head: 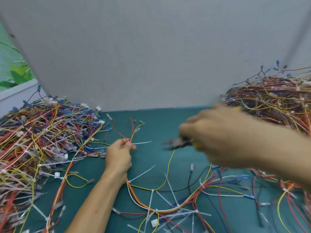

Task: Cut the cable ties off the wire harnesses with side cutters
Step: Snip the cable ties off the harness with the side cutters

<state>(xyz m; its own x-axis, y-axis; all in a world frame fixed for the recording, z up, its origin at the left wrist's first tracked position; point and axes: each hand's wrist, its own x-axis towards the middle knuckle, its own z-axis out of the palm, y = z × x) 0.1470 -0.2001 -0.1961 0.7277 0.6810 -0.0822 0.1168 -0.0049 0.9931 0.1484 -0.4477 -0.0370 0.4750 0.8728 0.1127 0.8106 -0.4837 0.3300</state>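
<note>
Right hand (218,137), blurred, grips side cutters (178,143) which, brought in hastily, could nick wires (131,132) pinched in the left hand (119,153).

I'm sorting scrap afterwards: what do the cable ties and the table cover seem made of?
Cable ties: probably nylon plastic, milky white and slightly translucent, in thin stiff strips. Table cover: a matte teal mat, perhaps rubber or vinyl. It shows no glare, but its grain cannot be told.

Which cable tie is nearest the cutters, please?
The tie on the wires the left hand pinches; its tail points at the cutters. The other ties lie lower on the mat.
</note>
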